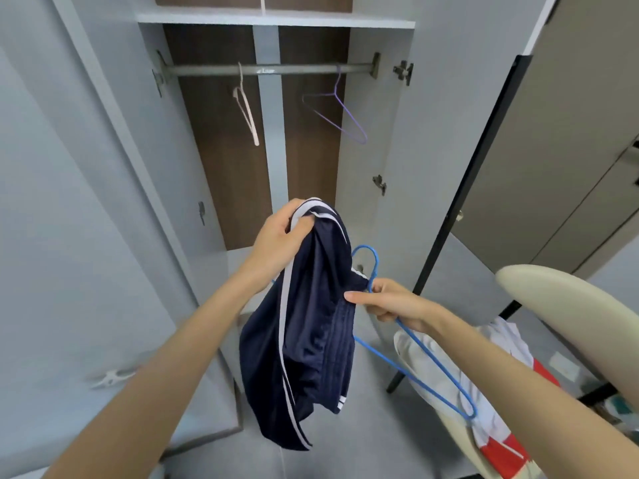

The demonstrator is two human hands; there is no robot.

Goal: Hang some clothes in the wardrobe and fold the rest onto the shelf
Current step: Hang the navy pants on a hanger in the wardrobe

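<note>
A navy garment with white stripes (311, 326) hangs in front of the open wardrobe. My left hand (280, 233) grips its top edge, lifting it up. My right hand (390, 302) holds a blue wire hanger (432, 361) by its neck, just under the hook, with the thumb against the navy fabric. The hanger's frame trails down to the right. Inside the wardrobe, a metal rail (269, 69) carries a pale pink hanger (247, 112) and a purple hanger (340, 105), both bare. A white shelf (276, 19) runs above the rail.
White and red clothes (498, 385) lie on a beige chair (567, 305) at the right. Both wardrobe doors stand open, the left door (86, 202) and the right door (460, 115). A white clip (114, 376) sits on the left door. The floor is grey.
</note>
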